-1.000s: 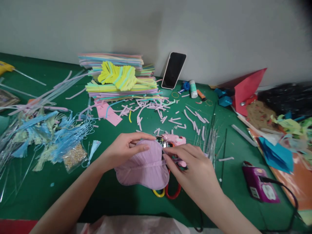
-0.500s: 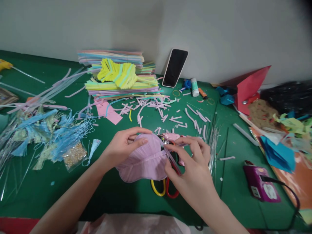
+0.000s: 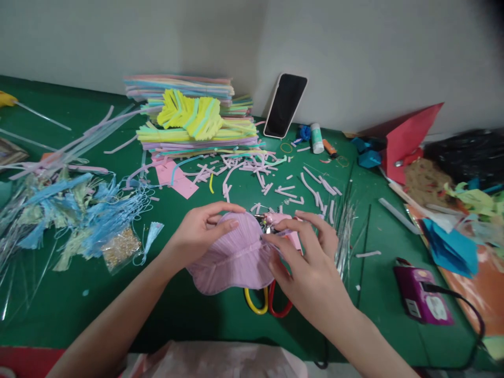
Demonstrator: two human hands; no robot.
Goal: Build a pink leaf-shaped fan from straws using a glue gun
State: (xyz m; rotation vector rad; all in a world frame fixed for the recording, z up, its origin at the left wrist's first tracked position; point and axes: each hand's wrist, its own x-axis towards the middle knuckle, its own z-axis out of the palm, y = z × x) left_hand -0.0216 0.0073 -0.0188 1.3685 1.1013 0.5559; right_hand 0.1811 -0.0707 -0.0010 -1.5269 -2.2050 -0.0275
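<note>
A pleated pink paper fan piece lies low over the green table in front of me. My left hand pinches its upper left edge between thumb and fingers. My right hand pinches the right edge of the same piece, fingers curled over it. Behind the fingertips lies a pink glue gun. Scissors with yellow and red handles stick out from under the pink piece.
A stack of coloured paper strips and scattered pink cuttings lie behind. A phone leans on the wall. Blue tassels spread at left. A purple box with a cable and coloured paper sit at right.
My right hand has shifted up along the right edge of the pink piece, and the piece has lifted slightly. The left hand keeps its hold.
</note>
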